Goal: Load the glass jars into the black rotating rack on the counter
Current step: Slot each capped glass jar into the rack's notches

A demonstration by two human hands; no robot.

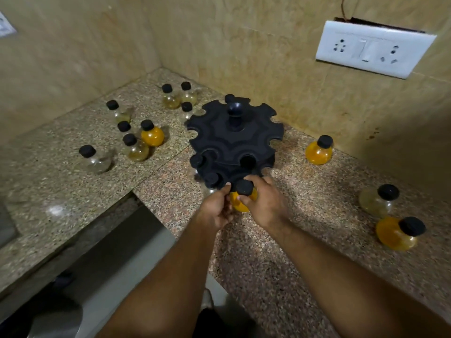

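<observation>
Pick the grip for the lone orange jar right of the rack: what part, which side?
Grip the orange jar by its black cap and neck, from above. It stands upright and alone, the cap is its top, and the round glass belly below would likely slip.

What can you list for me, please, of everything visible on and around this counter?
Rotating rack: one, black, mid-counter near the back wall.
Jars in rack: at least two, black caps, near-left slots; contents hidden.
Held jar: one, orange fill, black cap, at the rack's near edge.
Loose jars left of rack: nine, mostly clear or pale yellow, one orange.
Loose jars right of rack: three, two orange, one pale.
Counter: one, speckled granite.
Socket plate: one, white, right wall.
Left hand: on the held jar's left side.
Right hand: gripping the held jar by its neck.
</observation>
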